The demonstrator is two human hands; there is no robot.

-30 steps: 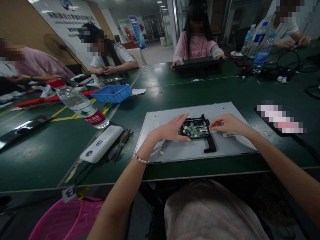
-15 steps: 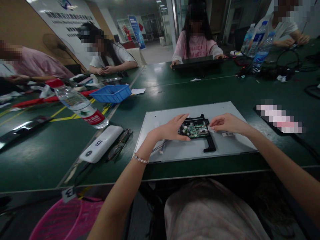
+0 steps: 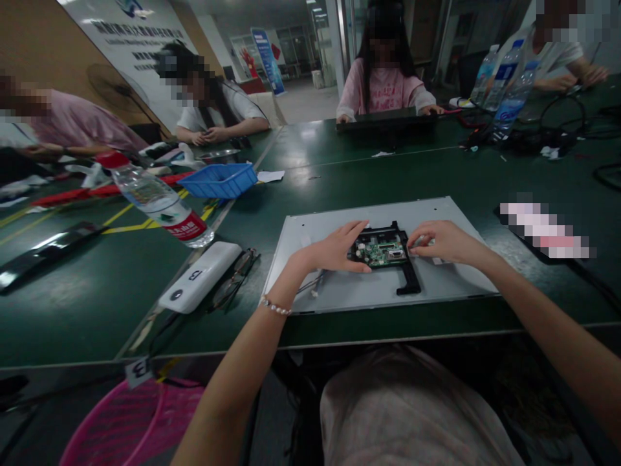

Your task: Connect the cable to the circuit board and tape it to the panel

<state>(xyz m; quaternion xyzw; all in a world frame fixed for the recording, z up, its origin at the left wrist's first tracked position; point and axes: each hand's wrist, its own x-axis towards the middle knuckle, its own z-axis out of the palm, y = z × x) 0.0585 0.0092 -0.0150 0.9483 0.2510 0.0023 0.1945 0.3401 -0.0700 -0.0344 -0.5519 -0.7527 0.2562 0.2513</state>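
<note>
A green circuit board (image 3: 383,254) sits in a black plastic bracket (image 3: 408,279) on a flat grey-white panel (image 3: 339,298). My left hand (image 3: 334,251) spans the bracket's left end, fingers along its far edge and thumb at the near edge. At the right edge of the bracket, my right hand (image 3: 439,241) has its fingertips pinched together; what is between them is too small to make out. Thin grey cables (image 3: 310,283) lie on the panel below my left wrist. A label on the panel is partly covered by my right hand.
Left of the panel are eyeglasses (image 3: 237,278), a white power bank (image 3: 201,277) and a water bottle (image 3: 160,204). Behind them stands a blue bin (image 3: 220,181). A phone-like slab (image 3: 543,230) lies to the right. Several people sit around the table.
My right fingertips have closed in at the bracket's right edge, and the small whitish piece seen at them before no longer shows. My left hand stays in place on the bracket.
</note>
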